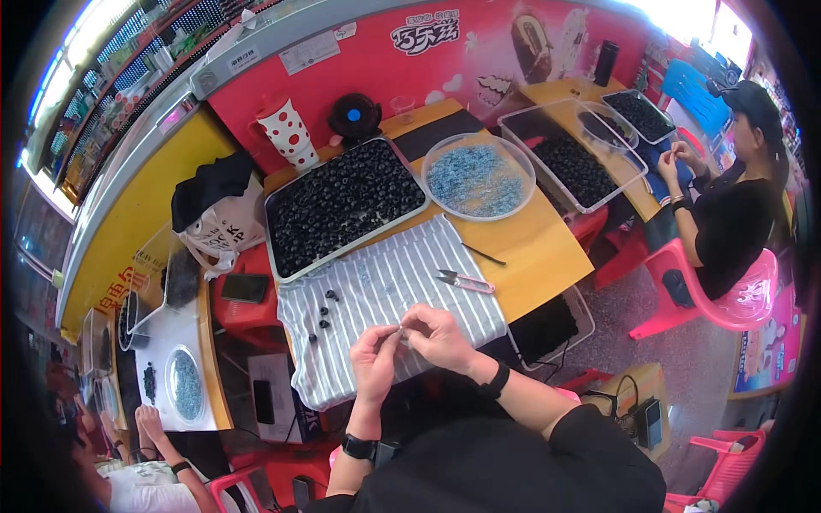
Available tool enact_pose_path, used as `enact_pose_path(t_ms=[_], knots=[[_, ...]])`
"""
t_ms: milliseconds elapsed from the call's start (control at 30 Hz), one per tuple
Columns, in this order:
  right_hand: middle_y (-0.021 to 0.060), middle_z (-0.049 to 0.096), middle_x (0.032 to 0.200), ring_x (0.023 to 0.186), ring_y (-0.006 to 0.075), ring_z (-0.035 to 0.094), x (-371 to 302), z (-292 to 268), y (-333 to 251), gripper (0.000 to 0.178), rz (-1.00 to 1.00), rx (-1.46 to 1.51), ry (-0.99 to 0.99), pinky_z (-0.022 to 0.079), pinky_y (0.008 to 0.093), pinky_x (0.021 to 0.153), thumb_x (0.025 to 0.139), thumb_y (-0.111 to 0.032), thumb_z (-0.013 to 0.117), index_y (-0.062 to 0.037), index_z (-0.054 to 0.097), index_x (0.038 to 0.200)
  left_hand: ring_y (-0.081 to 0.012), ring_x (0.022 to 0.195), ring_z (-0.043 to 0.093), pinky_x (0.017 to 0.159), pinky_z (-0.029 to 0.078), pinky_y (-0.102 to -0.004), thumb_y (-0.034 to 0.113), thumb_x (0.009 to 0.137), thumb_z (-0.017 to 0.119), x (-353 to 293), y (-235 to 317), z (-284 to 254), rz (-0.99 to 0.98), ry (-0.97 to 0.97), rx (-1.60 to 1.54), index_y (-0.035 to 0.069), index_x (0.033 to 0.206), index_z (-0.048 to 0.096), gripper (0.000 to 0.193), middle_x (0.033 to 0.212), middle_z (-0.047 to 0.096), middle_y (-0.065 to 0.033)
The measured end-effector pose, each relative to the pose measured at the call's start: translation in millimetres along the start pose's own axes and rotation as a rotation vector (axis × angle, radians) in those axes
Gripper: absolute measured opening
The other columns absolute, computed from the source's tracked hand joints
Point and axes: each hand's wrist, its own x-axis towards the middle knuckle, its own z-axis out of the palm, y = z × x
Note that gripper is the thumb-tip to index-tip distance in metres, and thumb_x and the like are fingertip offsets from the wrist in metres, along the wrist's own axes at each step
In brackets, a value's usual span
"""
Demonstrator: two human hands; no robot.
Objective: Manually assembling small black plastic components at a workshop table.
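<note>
My left hand (374, 357) and my right hand (439, 339) meet over a grey-and-white striped cloth (380, 272) at the table's near edge. Thumbs and fingers of both are pinched around something tiny and pale, too small to name. Just right of centre on the cloth lie thread snips (467, 281) with a pink handle, blades toward the left. Several small black ring-like pieces (324, 313) sit on the cloth beyond my left hand. Behind the cloth stands a shallow tray (289, 275) full of similar black pieces. A round clear tub (531, 190) beside it holds small light-blue pieces.
A thin black stick (484, 254) lies on the wooden table (547, 269). Behind the tray stand a dotted cup (287, 132) and a black fan (355, 115). Co-workers sit at other tables: one person (735, 188) at right, another (154, 462) at lower left.
</note>
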Motion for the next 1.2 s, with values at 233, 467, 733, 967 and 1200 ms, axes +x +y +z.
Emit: enact_pose_path(t_ms=[233,467,733,967,1200], knots=[[0.0017,0.058,0.072,0.063,0.0052,0.055,0.1,1.6,2.7,0.008,-0.078,-0.029,0.091,0.044,0.0229,0.054,0.082,0.007,0.057,-0.0002,0.057,0.084,-0.0086,0.059,0.06,0.052,0.046,-0.0218,-0.003,0.09,0.058,1.4,0.3,-2.8,0.111,-0.004,0.333,-0.003,0.093,0.066,0.008,0.075,0.066,-0.0049],[0.0009,0.056,0.074,0.064,0.0053,0.052,-1.3,0.4,-1.8,0.01,-0.058,-0.07,0.12,0.042,0.023,0.056,0.079,0.008,0.058,-0.002,0.056,0.081,-0.0105,0.056,0.059,0.051,0.046,-0.0257,-0.001,0.088,0.06,3.8,8.2,1.6,0.228,-0.003,0.557,-0.003,0.091,0.064,0.006,0.071,0.064,-0.0074],[-0.0016,0.054,0.073,0.063,0.0025,0.05,1.8,0.3,-0.9,0.011,0.017,-0.012,0.124,0.04,0.0213,0.054,0.078,0.008,0.059,-0.0026,0.056,0.079,-0.0199,0.067,0.064,0.059,0.049,-0.03,-0.004,0.084,0.062,4.9,19.0,2.3,0.407,-0.055,0.641,-0.001,0.092,0.064,0.008,0.079,0.063,-0.0109],[-0.0023,0.052,0.07,0.06,0.002,0.046,2.5,-0.3,2.2,0.011,0.01,0.002,0.141,0.037,0.0213,0.051,0.077,0.007,0.06,-0.0023,0.054,0.076,-0.0281,0.07,0.064,0.061,0.05,-0.0334,-0.005,0.083,0.063,8.1,17.8,-0.3,0.506,-0.099,0.794,-0.001,0.094,0.063,0.012,0.08,0.062,-0.0143],[-0.0028,0.051,0.069,0.059,0.0019,0.046,2.3,-1.5,2.9,0.012,-0.002,-0.015,0.12,0.036,0.0211,0.05,0.076,0.008,0.06,-0.0025,0.054,0.076,-0.0262,0.071,0.064,0.062,0.05,-0.0323,-0.006,0.08,0.065,6.0,20.7,-6.2,0.399,-0.102,0.685,-0.001,0.098,0.064,0.019,0.081,0.062,-0.0136]])
